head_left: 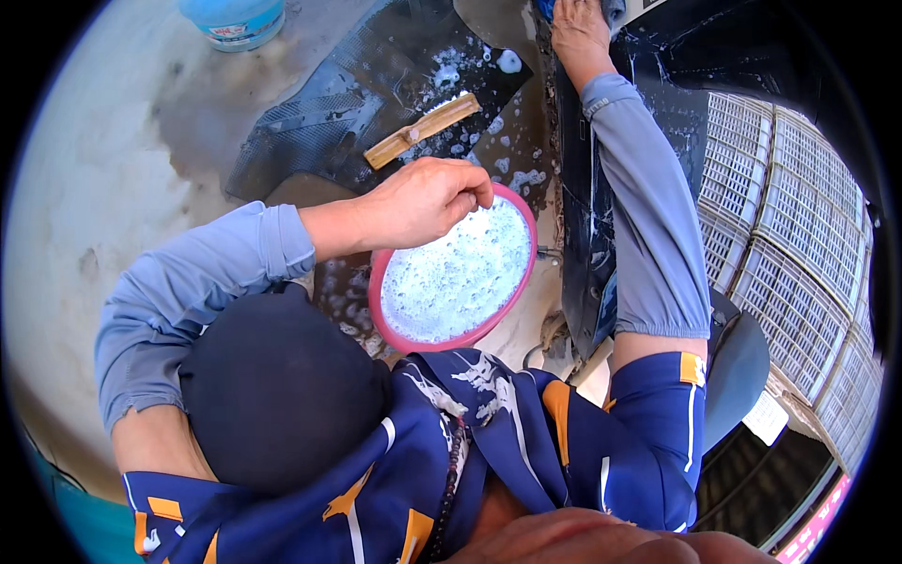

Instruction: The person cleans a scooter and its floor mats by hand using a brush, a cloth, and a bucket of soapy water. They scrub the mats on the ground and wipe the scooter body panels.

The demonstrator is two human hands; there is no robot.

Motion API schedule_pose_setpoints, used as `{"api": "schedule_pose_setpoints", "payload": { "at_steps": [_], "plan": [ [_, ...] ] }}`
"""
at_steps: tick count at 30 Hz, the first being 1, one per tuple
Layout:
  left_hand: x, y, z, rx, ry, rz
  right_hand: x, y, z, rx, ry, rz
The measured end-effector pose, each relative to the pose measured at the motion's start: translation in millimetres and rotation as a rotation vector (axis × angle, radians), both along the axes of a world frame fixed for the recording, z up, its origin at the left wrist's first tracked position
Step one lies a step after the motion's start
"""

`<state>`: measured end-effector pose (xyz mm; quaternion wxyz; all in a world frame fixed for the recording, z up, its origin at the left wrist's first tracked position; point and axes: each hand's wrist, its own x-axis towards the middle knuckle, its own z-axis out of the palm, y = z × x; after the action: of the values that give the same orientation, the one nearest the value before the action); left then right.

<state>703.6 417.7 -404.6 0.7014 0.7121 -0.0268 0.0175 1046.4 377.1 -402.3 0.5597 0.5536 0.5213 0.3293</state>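
My left hand (413, 209) hangs over the near-left rim of a pink basin (532, 246), with its fingers curled in. What they hold, if anything, is hidden from view. White suds (456, 273) cover the liquid in the basin. At the top edge, my right hand (579, 38) presses a blue cloth (614, 11) against a dark, wet surface. Its fingertips are partly cut off there. Just beyond the left hand, a flat light-brown wooden piece (423, 130) lies on a black textured mat (324, 108) splashed with foam.
A blue bucket (235, 23) stands at the far left on wet concrete (103, 160). Black panels (584, 207) with soapy streaks run along the right forearm. White slatted crates (794, 244) are stacked at the right. A dark rounded shape (282, 395) covers part of the lower left.
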Motion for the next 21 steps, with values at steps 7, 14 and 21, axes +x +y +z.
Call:
{"api": "schedule_pose_setpoints", "payload": {
  "at_steps": [7, 14, 21],
  "plan": [
    [-8, -11, -3, -0.053, 0.012, -0.076, -42, -132, -48, -0.639, 0.186, -0.242],
    [-13, -28, -2, -0.09, 0.132, -0.213, -152, -313, -6, -0.768, 0.527, -0.614],
    [-14, -71, -17, -0.051, 0.188, -0.354, -222, -326, 66, -0.204, 1.001, -1.044]
  ]
}}
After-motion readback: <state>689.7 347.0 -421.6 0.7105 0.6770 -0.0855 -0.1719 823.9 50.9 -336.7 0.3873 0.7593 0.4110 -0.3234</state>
